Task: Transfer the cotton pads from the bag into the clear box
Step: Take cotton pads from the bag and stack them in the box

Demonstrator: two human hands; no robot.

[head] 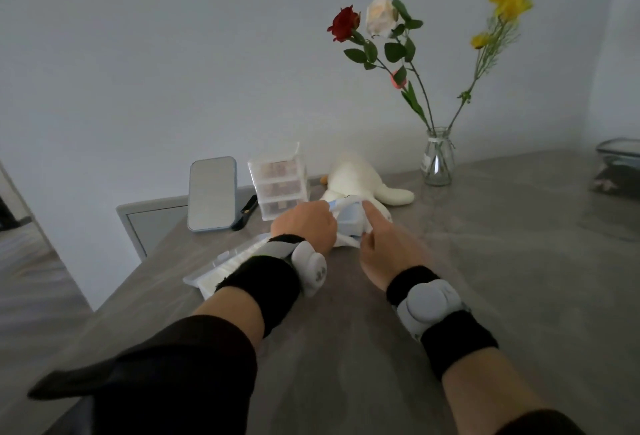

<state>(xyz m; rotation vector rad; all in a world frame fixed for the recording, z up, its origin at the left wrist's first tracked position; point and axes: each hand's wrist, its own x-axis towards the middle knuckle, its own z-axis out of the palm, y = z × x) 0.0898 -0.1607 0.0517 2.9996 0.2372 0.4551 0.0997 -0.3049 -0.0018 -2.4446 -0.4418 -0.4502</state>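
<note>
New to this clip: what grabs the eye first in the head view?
Centre frame, the left hand and right hand hold a small pale-blue and white plastic bag over the grey table. At back right, a clear glass vase of red, white and yellow flowers stands out. A flat clear plastic box of white pads lies by the left wrist.

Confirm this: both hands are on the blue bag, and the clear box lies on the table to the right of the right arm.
One thing is wrong. The head view shows left hand and right hand on the blue bag, but the clear box lies on the table at the left, partly behind the left wrist.
</note>
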